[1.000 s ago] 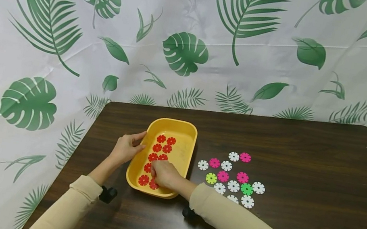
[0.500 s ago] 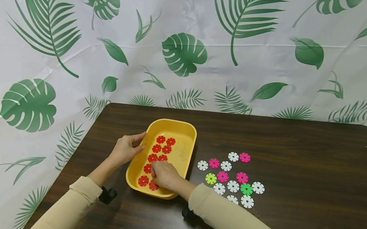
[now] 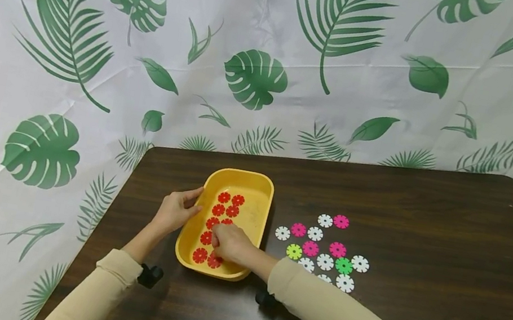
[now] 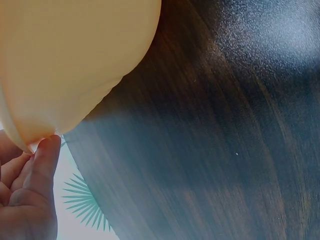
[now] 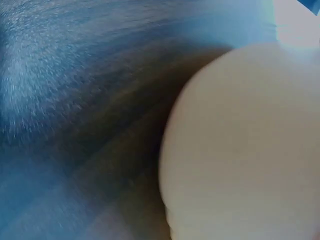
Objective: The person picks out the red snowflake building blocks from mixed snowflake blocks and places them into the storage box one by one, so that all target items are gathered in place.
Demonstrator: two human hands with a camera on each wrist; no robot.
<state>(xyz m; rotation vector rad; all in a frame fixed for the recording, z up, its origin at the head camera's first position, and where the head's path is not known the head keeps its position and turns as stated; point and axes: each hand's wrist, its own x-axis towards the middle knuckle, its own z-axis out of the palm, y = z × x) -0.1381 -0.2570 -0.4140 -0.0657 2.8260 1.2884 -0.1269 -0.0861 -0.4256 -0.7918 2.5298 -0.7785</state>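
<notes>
A yellow plastic tray [image 3: 254, 214] stands on the table at the left, holding two columns of red notched discs [image 3: 218, 210]. My left hand [image 3: 173, 211] grips its left rim, thumb on the inner side and fingers outside. In the left wrist view, fingers [image 4: 42, 170] pinch the edge of the tray [image 4: 75, 55]. My right hand [image 3: 233, 246] reaches into the tray's near part with curled fingers, low over the right column of discs. Its fingertips are hidden, so whether they hold a disc cannot be seen. The right wrist view shows only the tray's outside [image 5: 245, 145] and table.
Right of the tray, loose notched discs lie on the dark wooden table [image 3: 428, 236]: several white discs [image 3: 325, 262], several pink discs [image 3: 310, 248], a yellow-green disc [image 3: 294, 252] and a green disc [image 3: 344, 265]. A leaf-patterned cloth [image 3: 298, 99] hangs behind.
Both hands, the tray and the discs keep nearly the same places. The whole head view has shifted slightly as the camera tilted.
</notes>
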